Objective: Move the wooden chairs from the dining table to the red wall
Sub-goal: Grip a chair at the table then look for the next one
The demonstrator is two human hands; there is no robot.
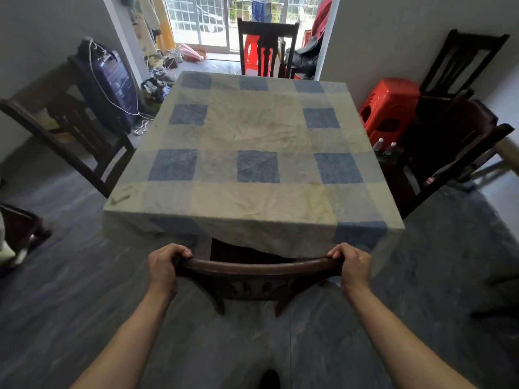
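Note:
A dark wooden chair [257, 269] stands at the near side of the dining table [252, 153], its seat partly under the blue-and-cream checked cloth. My left hand [164, 266] grips the left end of its curved top rail. My right hand [352, 265] grips the right end. Another wooden chair [70, 127] stands at the table's left side, one [266, 43] at the far end, and one [449, 161] at the right side. No red wall is in view.
A red plastic stool [390, 108] and two bottles [384, 146] sit right of the table, with a further dark chair [466, 60] behind them. A dark blue suitcase [112, 85] and shoes lie at the left wall. Grey floor surrounds me.

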